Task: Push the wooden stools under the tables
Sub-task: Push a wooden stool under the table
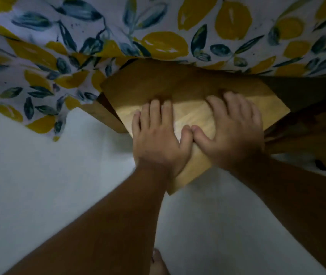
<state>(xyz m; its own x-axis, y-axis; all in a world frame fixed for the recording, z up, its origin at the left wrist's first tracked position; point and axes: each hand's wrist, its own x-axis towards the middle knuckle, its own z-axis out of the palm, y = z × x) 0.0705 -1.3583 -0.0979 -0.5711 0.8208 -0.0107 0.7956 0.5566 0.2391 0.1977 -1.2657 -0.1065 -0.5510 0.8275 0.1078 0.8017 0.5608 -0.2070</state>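
Observation:
A wooden stool (193,114) with a square pale seat stands on the floor, its far half in shadow beneath the hanging edge of the table's lemon-print tablecloth (158,32). My left hand (158,139) lies flat on the near left part of the seat, fingers together and pointing away. My right hand (235,132) lies flat beside it on the near right part. The two thumbs touch in the middle. Neither hand curls around an edge. The table itself is hidden under the cloth.
The cloth drapes low at the left (29,86), almost to the pale floor (49,185). A stool leg (106,116) shows at the left. More brown wood (307,132) stands at the right. My bare toes (158,262) show at the bottom.

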